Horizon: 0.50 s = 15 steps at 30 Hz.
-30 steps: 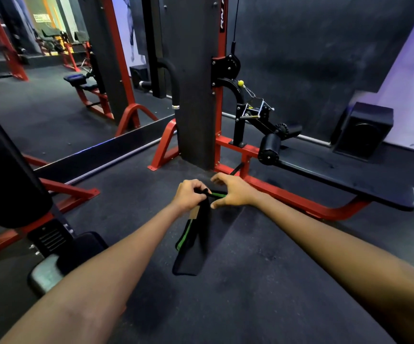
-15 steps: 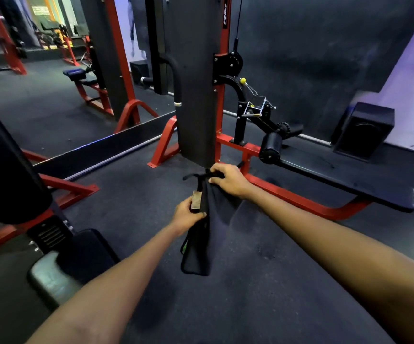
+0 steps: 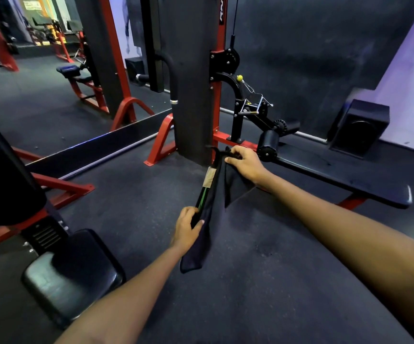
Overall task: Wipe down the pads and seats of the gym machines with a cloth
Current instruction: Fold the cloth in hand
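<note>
Gripping the dark cloth [image 3: 213, 207] at its top, the right hand [image 3: 246, 162] holds it stretched while the left hand [image 3: 186, 228] pinches its lower edge.

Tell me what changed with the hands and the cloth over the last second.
The left hand slid from the cloth's top edge, beside the right hand, down toward the person and now grips the cloth lower down. The right hand kept its grip on the top and rose slightly, so the cloth is stretched out lengthwise between them. The long bench pad and the seat pad stayed untouched.
</note>
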Available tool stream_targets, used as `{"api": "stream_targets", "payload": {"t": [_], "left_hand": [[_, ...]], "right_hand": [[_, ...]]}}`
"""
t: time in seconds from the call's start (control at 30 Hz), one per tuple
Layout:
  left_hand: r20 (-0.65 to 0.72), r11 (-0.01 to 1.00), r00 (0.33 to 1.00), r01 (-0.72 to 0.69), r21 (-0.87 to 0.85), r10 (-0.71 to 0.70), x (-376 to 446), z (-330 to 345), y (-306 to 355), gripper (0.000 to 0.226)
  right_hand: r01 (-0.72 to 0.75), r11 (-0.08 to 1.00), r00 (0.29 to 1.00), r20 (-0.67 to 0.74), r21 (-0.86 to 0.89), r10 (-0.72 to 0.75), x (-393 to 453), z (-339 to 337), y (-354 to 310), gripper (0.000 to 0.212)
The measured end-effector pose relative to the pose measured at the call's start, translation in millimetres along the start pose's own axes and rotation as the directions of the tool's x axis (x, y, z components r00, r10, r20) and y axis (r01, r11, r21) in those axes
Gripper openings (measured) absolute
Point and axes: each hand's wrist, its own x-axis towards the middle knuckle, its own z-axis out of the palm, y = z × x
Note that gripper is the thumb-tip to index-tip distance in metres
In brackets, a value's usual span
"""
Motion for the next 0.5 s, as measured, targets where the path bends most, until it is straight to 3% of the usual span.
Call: {"api": "stream_targets", "payload": {"t": [0.1, 0.23, 0.37, 0.5], "left_hand": [[0.052, 0.998, 0.998, 0.038, 0.04, -0.04, 2, 5, -5, 0.028], [0.116, 0.998, 0.992, 0.044, 0.051, -0.049, -5, 7, -13, 0.012], [0.158, 0.992, 0.981, 0.103, 0.068, -0.113, -13, 0, -35, 0.016], [0.217, 0.966, 0.942, 0.242, 0.088, -0.255, -19, -13, -60, 0.017]], "right_hand": [[0.0, 1.0, 1.0, -0.023, 0.03, 0.0, 2, -4, 2, 0.003], [-0.056, 0.997, 0.996, -0.069, 0.057, 0.06, 7, -18, 11, 0.028], [-0.136, 0.991, 0.98, -0.147, -0.007, 0.134, 9, -39, 28, 0.004], [-0.315, 0.949, 0.902, -0.314, -0.005, 0.297, 2, -64, 58, 0.019]]}}
